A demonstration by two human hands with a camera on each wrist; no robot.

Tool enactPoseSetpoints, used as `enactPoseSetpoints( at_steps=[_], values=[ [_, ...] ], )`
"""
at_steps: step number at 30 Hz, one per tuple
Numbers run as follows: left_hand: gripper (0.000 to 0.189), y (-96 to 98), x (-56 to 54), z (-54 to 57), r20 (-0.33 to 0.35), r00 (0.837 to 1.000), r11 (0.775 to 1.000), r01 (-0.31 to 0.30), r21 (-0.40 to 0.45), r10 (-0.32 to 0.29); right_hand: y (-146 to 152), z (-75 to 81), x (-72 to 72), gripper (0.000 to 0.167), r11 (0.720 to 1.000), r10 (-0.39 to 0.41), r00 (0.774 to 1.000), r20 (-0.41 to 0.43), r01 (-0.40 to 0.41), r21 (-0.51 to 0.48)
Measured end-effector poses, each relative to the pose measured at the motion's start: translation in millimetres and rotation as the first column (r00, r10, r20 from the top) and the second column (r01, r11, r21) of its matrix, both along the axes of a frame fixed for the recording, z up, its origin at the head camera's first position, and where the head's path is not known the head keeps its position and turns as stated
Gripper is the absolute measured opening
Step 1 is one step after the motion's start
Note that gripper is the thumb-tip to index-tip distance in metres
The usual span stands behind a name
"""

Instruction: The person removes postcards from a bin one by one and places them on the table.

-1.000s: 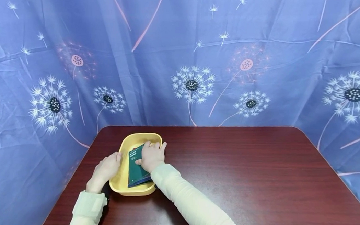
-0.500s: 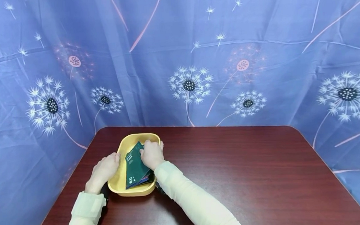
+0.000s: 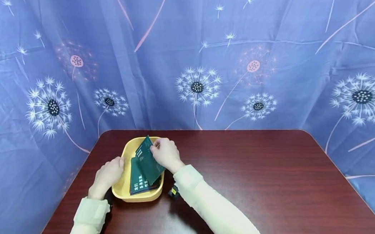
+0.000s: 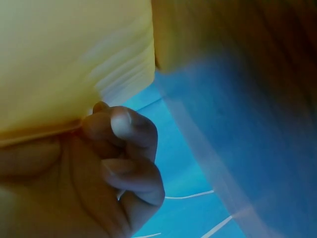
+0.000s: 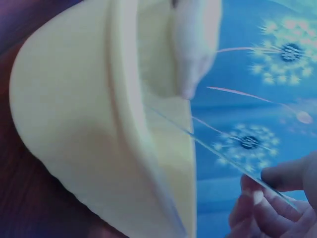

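A yellow plastic basin point(image 3: 124, 187) stands at the table's left side. My left hand point(image 3: 109, 173) grips its left rim; in the left wrist view, curled fingers point(image 4: 136, 129) show at the basin's edge. Between thumb and fingers, my right hand point(image 3: 167, 154) pinches a thin dark green card point(image 3: 149, 164) with white print. That card is tilted, its upper corner raised over the basin's far end. In the right wrist view it appears nearly edge-on as a thin line. Beneath it, more dark green printed cards point(image 3: 134, 175) lie overlapping in the basin.
The dark red-brown wooden table point(image 3: 259, 177) extends to the right of the basin. A blue curtain point(image 3: 159, 79) with dandelion prints hangs behind and beside it. A small black device point(image 3: 173, 192) with a yellow mark shows under the right wrist.
My right hand has gone from resting on the stack to pinching the top card and raising it, shifting slightly right. Cards underneath are now uncovered. My left hand stays at the rim.
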State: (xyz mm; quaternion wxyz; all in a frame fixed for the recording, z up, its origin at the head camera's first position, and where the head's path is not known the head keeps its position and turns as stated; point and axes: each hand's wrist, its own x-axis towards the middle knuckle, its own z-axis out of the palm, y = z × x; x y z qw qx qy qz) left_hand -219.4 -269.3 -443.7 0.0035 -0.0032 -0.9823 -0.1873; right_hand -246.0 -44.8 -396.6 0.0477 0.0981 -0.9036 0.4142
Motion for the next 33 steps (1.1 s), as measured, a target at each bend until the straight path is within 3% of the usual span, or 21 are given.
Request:
enactPoseSetpoints(
  at_steps=[7, 11, 15, 18, 21, 23, 33],
  values=[
    [0.048, -1.0, -2.2, -2.1, 0.017, 1.000, 1.000, -0.006, 0.006, 0.006, 33, 5.1, 5.1, 0.011, 0.975, -0.034, 0.999, -0.006, 0.032, -0.221],
    [0.050, -1.3, 0.0, -1.7, 0.030, 0.999, 1.000, -0.015, 0.019, 0.014, 54, 4.8, 7.7, 0.009, 0.939, -0.053, 0.996, 0.077, 0.076, -0.335],
    [0.049, -1.8, 0.9, -1.1, 0.032, 0.999, 1.000, -0.012, 0.019, 0.011, 77, 3.4, 10.2, 0.011, 0.872, -0.044, 0.984, 0.171, 0.121, -0.474],
    [0.049, -2.0, 0.1, -0.2, 0.029, 1.000, 1.000, -0.010, 0.013, 0.010, 93, -1.2, 11.4, 0.013, 0.800, -0.023, 0.973, 0.229, 0.155, -0.579],
    [0.049, -2.3, -1.0, 0.8, 0.035, 0.999, 1.000, -0.010, 0.010, 0.010, 106, -10.0, 12.3, 0.013, 0.741, -0.015, 0.961, 0.275, 0.196, -0.642],
    [0.050, -2.5, -1.9, 0.9, 0.043, 0.999, 1.000, -0.011, 0.008, 0.010, 113, -16.7, 12.9, 0.013, 0.718, -0.020, 0.954, 0.300, 0.222, -0.659],
    [0.052, -2.5, -4.2, -2.4, 0.049, 0.999, 1.000, -0.020, 0.015, 0.020, 130, -50.2, 13.7, 0.012, 0.716, -0.043, 0.926, 0.376, 0.291, -0.635]
  ],
)
